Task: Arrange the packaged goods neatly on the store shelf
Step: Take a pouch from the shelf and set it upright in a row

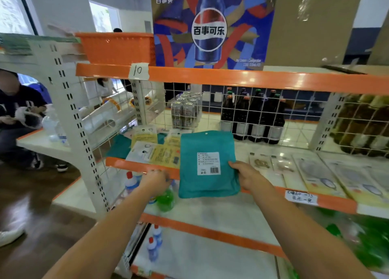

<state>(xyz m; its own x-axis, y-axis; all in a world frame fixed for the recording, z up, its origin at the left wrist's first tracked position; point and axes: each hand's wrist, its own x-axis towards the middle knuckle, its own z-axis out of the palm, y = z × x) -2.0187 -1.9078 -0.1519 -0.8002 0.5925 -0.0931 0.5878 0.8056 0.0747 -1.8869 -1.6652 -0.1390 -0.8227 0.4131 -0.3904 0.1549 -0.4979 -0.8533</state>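
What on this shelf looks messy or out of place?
The flat teal plastic packet with a white label hangs half over the orange shelf edge, held at its right side by the right hand. Left of it, the yellow and white flat packets lie overlapped and crooked. The clear packets on the right lie in a tidier row.

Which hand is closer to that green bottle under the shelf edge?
Left. The left hand rests on the orange shelf edge just above the green bottle. The right hand grips the teal package on its far side from the bottle.
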